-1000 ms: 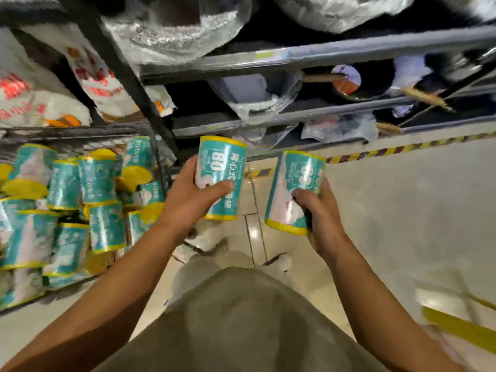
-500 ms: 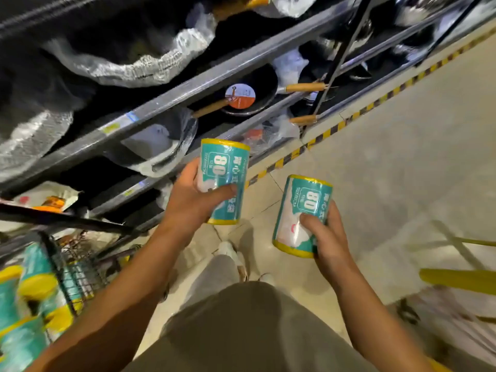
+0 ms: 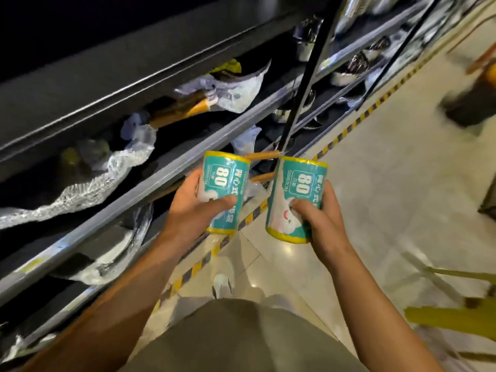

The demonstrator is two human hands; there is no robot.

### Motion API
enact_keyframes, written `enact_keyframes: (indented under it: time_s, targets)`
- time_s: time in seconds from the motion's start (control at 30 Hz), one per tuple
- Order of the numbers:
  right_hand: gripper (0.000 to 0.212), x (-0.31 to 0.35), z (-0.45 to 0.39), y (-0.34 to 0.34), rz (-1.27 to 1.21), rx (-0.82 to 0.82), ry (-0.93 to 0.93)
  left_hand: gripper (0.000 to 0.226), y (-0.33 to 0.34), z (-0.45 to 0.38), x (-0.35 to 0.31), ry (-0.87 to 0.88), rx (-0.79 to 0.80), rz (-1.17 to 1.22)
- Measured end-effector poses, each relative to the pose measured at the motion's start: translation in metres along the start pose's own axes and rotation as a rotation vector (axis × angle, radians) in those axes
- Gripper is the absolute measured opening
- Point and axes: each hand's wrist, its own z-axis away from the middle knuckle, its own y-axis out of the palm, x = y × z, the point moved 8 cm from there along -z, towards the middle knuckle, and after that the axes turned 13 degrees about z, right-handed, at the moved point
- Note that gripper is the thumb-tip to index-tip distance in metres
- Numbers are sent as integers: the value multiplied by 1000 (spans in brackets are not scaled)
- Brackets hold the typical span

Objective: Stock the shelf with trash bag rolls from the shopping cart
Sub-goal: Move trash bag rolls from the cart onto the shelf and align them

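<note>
Head camera is looking down at two hands holding up two rolls over the floor. The left hand [image 3: 197, 204] is wrapping its fingers tight around the left roll [image 3: 224, 191]. The right hand [image 3: 320, 216] is squeezing the right roll [image 3: 296, 200] the same way. Both rolls are standing almost straight up, close to each other but not touching.

A second ago the shopping cart full of rolls was showing on the left side. Now it is gone from the picture, and the view is showing more of the long gray shelf [image 3: 150, 183] and the striped yellow and black floor line [image 3: 346, 132]. That probably means the person is turning and walking away from the cart to find the right spot. The rolls are not on any shelf yet, so this trip is only partly done.

The shelf nearby is holding pans with wooden handles [image 3: 177, 111] in clear plastic wrap, not trash bags.

Each roll is wearing a teal wrapper with yellow ends. A big white "80" is showing on both. Some Chinese writing is beside it, too blurry to read surely.
</note>
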Motion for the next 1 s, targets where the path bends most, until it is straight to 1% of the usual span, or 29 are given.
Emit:
enact_keyframes:
  time_s: [0.1,0.17,0.27,0.37,0.43,0.57,0.7,0.83,1.0]
  targets:
    - [54,13,-28,-17,-20,-43,-16,64,32,-42,-28,27,62,-25]
    - [52,17,-47,-27,-40,-59,-16,61,54,-67,-45,61,83,-33]
    - [53,25,-82,-42,-57,-61,-21,57,83,-101,-66,110,92,-63]
    - [59,44,-127,-59,-12,-27,-86,50,107,-130,-79,148,82,-80]
    - [65,64,-160,-69,23,13,-147,52,119,-148,-85,168,43,-76]
    - [62,108,-223,-91,76,101,-254,59,137,-174,-91,184,-88,-65]
    - [61,148,-268,-104,120,206,-341,64,151,-189,-96,201,-244,-41]
    - [64,172,-300,-109,130,280,-400,73,170,-203,-112,267,-274,4]
    - [63,190,-327,-115,117,287,-459,73,192,-228,-152,393,-299,-11]
